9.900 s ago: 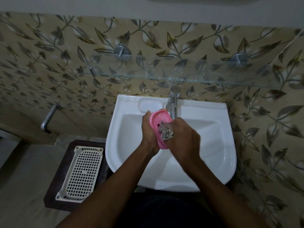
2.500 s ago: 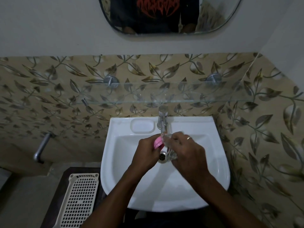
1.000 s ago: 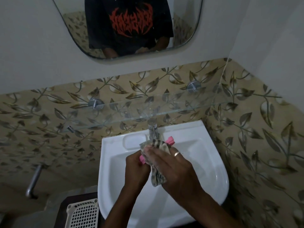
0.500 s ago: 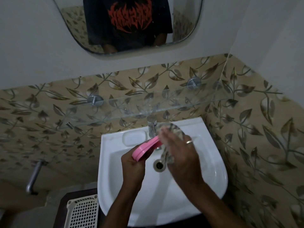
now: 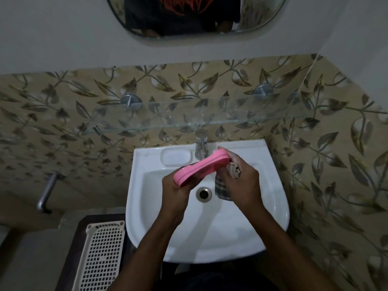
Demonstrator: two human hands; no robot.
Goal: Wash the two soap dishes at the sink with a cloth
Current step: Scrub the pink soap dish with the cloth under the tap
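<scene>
A pink soap dish (image 5: 201,166) is held over the white sink (image 5: 273,206), tilted with its right end higher, just below the tap (image 5: 201,144). My left hand (image 5: 178,191) grips its lower left end. My right hand (image 5: 241,181) holds a checked cloth (image 5: 222,189) against the dish's right end; the cloth hangs down below the fingers. Only one soap dish is in view. The drain (image 5: 203,193) shows between my hands.
A glass shelf (image 5: 210,120) runs along the leaf-patterned wall above the tap, with a mirror (image 5: 195,15) higher up. A cream perforated basket (image 5: 100,255) sits on a dark stand left of the sink. A metal pipe (image 5: 47,193) juts from the left wall.
The view has tilted down and moved closer. The dish is now held flatter and further right, and my right hand with the cloth has shifted to its right end.
</scene>
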